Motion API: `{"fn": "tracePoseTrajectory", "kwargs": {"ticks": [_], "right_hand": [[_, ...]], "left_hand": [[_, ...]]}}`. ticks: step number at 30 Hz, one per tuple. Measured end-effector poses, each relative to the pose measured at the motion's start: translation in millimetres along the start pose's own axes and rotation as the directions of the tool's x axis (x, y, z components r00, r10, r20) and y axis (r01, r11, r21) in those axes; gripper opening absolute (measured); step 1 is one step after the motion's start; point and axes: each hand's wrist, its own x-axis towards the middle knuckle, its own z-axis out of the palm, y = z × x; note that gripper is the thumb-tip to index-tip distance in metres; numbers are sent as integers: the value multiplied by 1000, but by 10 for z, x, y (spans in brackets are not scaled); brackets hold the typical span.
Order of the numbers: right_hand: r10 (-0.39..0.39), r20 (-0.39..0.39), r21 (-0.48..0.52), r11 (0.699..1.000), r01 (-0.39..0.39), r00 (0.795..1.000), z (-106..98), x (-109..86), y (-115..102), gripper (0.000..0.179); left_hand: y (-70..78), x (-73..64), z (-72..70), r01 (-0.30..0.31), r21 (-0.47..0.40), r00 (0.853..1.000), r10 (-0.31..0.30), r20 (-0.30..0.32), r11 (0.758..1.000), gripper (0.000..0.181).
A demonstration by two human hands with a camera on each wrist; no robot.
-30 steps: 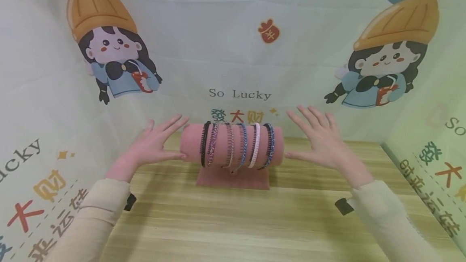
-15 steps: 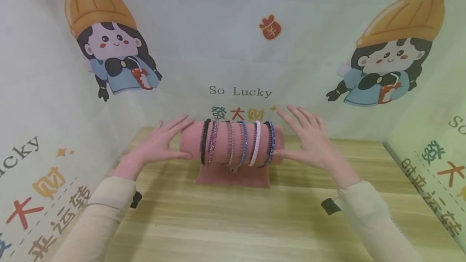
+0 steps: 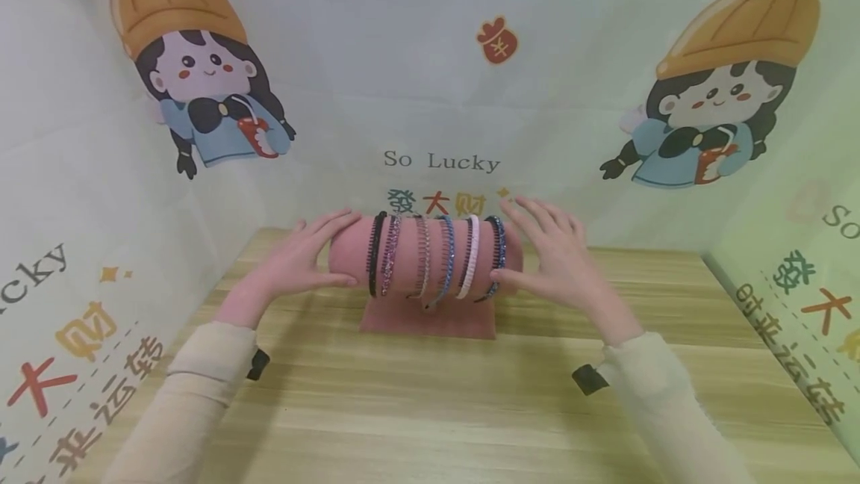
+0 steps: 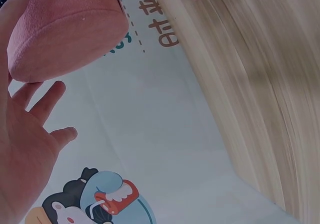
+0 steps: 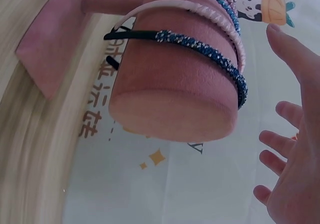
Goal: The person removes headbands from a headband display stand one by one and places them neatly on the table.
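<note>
- a pink padded roll [image 3: 406, 256] lies level at the centre, raised on a short stem [image 5: 112, 4] over a flat pink base [image 3: 426, 321] that stands toward the far side of the worktop [image 3: 430, 409].
- six headbands curve over it, from left to right: black [image 3: 374, 256], glittery pink-purple [image 3: 390, 256], silvery [image 3: 424, 252], blue [image 3: 448, 254], pale pink [image 3: 472, 256] and dark blue with sparkles [image 3: 499, 245].
- the roll looks plush and probably gives a little under the fingers; i'd expect the stand to be light, with good grip from the nap.
- the bands seem springy, with comb teeth, and could slide along or tip if knocked; the bare ends of the roll look the best place to hold, one palm per end, kept level.
- the left hand [image 3: 298, 256] is spread about the left end, fingers extended and not gripping; whether it touches, i cannot tell.
- the right hand [image 3: 554, 256] is spread beside the right end, holding nothing; the right wrist view shows a gap to the dark blue band.
- beyond, a printed cloth [image 3: 376, 58] hangs behind the worktop.
</note>
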Motion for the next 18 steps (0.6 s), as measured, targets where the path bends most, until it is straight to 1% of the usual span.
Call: {"fn": "tracePoseTrajectory", "kwargs": {"ticks": [6,10,15,18], "right_hand": [[50,-75,81,996,-44,996,80,2,-50,95],[79,-114,122,990,-65,990,141,16,-96,90],[113,-122,158,983,-93,986,195,46,-131,88],[132,-119,176,978,-110,984,227,62,-133,87]], "left_hand": [[11,30,47,6,-41,1000,-6,-10,999,98],[10,27,62,26,-56,1000,-26,-10,998,97],[-5,21,66,42,-83,999,-44,-23,996,97],[-19,21,66,39,-83,999,-42,-34,996,97]]}}
